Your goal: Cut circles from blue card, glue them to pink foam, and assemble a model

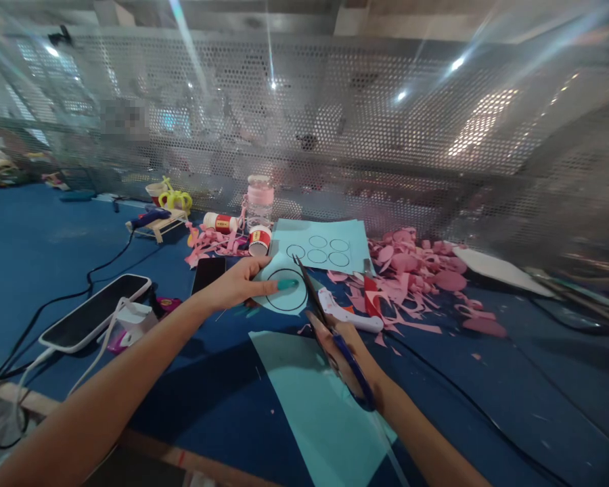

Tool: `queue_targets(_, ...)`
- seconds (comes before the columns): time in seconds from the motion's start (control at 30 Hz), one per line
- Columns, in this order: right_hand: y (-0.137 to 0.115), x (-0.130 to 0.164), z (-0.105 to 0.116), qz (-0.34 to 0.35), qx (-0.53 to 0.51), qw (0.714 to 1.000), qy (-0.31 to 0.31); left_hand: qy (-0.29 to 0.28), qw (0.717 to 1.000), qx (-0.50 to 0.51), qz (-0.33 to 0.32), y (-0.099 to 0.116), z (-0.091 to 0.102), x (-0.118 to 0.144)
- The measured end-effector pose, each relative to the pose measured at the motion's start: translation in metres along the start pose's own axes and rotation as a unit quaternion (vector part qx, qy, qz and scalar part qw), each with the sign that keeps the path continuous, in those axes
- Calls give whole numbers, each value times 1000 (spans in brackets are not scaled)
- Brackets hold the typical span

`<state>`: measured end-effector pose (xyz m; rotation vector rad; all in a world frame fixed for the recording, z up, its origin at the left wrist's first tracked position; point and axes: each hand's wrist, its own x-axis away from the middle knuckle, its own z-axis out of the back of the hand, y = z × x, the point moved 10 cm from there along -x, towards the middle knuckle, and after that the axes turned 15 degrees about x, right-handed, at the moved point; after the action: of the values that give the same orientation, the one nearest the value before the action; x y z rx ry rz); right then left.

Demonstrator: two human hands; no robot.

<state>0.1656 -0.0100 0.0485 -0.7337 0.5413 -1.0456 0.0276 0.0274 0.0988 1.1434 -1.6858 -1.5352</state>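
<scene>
My left hand pinches a piece of light blue paper with a black circle drawn on it, thumb on top. Blue-handled scissors are in my right hand, fingers through the loops. Their blades stand slightly apart at the right edge of the paper, close to the circle's line. Below my hands lies a larger light blue sheet, partly under my right forearm. Behind the held piece is another light blue sheet with several drawn circles.
Pink paper scraps and discs are heaped on the right. A white glue gun lies just beyond the scissors. A clear bottle and paper cups stand behind. Phones and cables are on the left. A perforated metal screen bounds the back.
</scene>
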Motion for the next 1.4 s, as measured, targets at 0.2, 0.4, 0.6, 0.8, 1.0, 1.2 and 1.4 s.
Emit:
queue_targets(0.2,-16,-3,5,41,50,998,-3,-13,1000,8,15,0,0,-1)
queue_targets(0.4,-1,-1,2,-11,-32,999,22,28,994,102,-19,-4,9,-10)
queue_targets(0.6,13,1,-8,-70,-214,973,45,58,964,259,-30,-27,-4,-11)
queue_targets(0.8,13,2,-13,-74,-223,971,47,89,975,195,-63,-31,-21,-4)
queue_targets(1.0,8,5,-15,-54,-200,978,38,125,979,128,-94,-18,-18,2)
queue_targets(1.2,-15,4,-3,22,-148,988,38,125,985,84,-78,-9,-17,5)
queue_targets(1.4,-15,3,1,34,-106,993,46,119,989,54,-68,-10,-15,4)
